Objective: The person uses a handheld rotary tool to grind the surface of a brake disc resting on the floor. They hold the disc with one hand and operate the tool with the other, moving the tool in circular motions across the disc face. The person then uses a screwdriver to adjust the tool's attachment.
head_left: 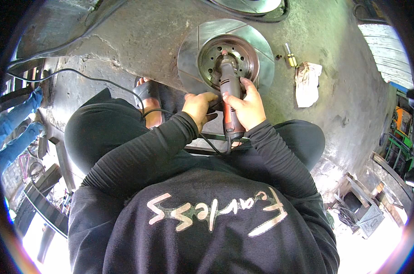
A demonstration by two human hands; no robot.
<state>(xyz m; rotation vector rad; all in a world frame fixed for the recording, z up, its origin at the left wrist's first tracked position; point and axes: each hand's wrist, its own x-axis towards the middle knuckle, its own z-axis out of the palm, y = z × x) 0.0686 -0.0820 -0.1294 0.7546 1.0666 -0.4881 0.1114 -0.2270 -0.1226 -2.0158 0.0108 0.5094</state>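
Observation:
In front of me a slotted metal brake disc [184, 61] lies flat on the floor. My right hand [250, 107] is wrapped round the body of a dark, corded straight grinder [233, 121], thumb across its top. The grinder's narrow nose reaches over the disc's holed hub, its tip close to the centre; whether it touches metal I cannot tell. Just left of the grinder is my left hand [198, 109], fingers half bent and apart. Something dark shows between those fingers and the tool. The black power cord [209, 142] passes beneath my left wrist to the grinder's rear end.
To the right lie a yellow-handled screwdriver [291, 59] and a crumpled white cloth [308, 84]. A second disc [250, 4] with a dark hose [280, 17] round it is at the far edge. Cables cross the floor at left. Another person's blue-jeaned legs [17, 132] show farther left.

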